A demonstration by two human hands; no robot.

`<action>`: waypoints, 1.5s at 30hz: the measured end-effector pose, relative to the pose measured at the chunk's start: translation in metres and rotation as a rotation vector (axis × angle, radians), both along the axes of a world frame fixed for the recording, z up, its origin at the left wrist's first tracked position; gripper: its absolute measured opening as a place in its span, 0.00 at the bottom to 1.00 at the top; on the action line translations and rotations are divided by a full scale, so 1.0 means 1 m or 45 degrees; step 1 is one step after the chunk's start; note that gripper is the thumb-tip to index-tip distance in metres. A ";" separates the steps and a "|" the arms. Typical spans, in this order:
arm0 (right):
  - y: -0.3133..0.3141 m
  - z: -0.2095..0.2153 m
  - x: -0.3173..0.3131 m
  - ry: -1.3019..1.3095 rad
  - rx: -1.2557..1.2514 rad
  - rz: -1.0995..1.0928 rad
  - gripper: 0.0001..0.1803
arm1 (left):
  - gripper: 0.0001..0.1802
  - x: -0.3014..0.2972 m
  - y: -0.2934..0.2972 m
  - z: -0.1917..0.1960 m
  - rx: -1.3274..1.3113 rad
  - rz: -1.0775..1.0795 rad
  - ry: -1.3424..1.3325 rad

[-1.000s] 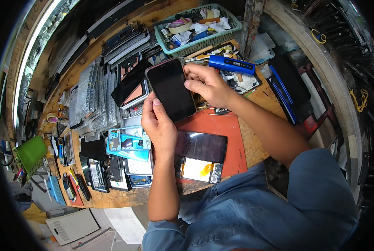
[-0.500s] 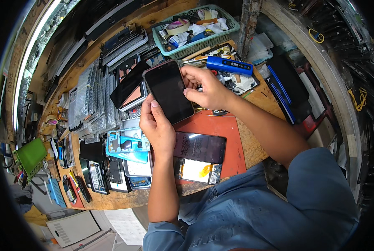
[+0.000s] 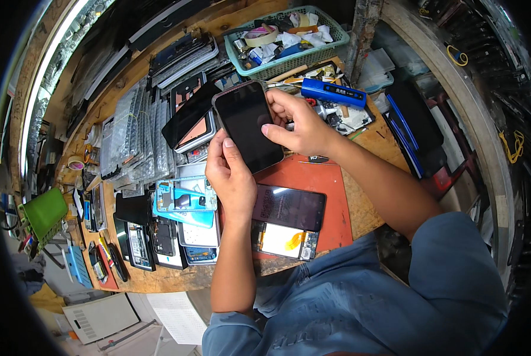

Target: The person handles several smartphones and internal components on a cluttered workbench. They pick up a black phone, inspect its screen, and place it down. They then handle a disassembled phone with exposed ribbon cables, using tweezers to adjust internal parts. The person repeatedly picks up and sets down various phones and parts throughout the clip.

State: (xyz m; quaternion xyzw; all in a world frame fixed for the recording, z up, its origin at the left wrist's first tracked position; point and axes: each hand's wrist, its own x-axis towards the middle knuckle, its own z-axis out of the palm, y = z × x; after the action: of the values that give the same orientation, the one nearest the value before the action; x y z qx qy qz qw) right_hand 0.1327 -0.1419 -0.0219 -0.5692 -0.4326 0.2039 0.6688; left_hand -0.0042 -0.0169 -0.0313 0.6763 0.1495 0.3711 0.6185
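A dark-screened smartphone (image 3: 246,127) is held up above the workbench between my two hands. My left hand (image 3: 232,172) grips its lower left edge, thumb along the side of the screen. On the opposite side my right hand (image 3: 298,124) has its thumb on the screen's right edge and its fingers curled behind. Below the phone, on a red-orange mat (image 3: 338,204), lies a dark phone screen (image 3: 292,207) with a faint pattern showing. Next to it is an opened phone body (image 3: 283,240) with a white panel and a yellow-orange flex cable.
A green basket (image 3: 289,66) of tape and scraps stands at the back. Right of it lies a blue device (image 3: 333,92). Bubble-wrapped panels (image 3: 132,133) are stacked at the left, nearer several phone frames, one light blue (image 3: 185,221). A green bin (image 3: 41,212) sits far left.
The whole view has shifted slightly, so the bench and hands appear a little further right. Both hands still hold the smartphone in nearly the same pose.
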 end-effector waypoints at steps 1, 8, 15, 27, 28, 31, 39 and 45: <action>-0.001 0.001 0.000 0.006 -0.008 -0.001 0.13 | 0.19 0.000 0.000 0.001 0.015 0.002 0.001; -0.001 -0.001 0.001 -0.015 0.038 0.005 0.14 | 0.19 0.000 -0.003 0.003 -0.016 -0.012 0.005; 0.001 -0.002 0.002 0.006 0.030 0.028 0.15 | 0.19 0.000 -0.001 0.002 0.003 0.007 0.008; -0.001 0.000 0.002 -0.021 -0.005 0.045 0.21 | 0.19 -0.001 -0.002 0.006 0.020 0.036 0.042; -0.002 0.001 0.002 -0.033 -0.012 0.058 0.22 | 0.19 -0.001 0.000 0.003 0.023 0.037 0.034; -0.002 0.000 0.001 -0.010 0.011 0.074 0.24 | 0.19 0.001 0.001 0.000 0.016 0.018 0.010; -0.001 -0.005 0.004 0.045 0.003 0.060 0.17 | 0.19 0.001 0.002 0.000 0.004 -0.011 -0.008; 0.003 0.000 0.002 0.004 0.070 -0.085 0.13 | 0.19 0.000 0.003 0.000 -0.015 0.012 0.016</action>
State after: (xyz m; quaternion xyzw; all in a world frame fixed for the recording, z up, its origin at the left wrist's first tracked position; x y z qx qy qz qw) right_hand 0.1351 -0.1391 -0.0221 -0.5644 -0.4178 0.1702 0.6914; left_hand -0.0039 -0.0142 -0.0315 0.6741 0.1587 0.3689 0.6199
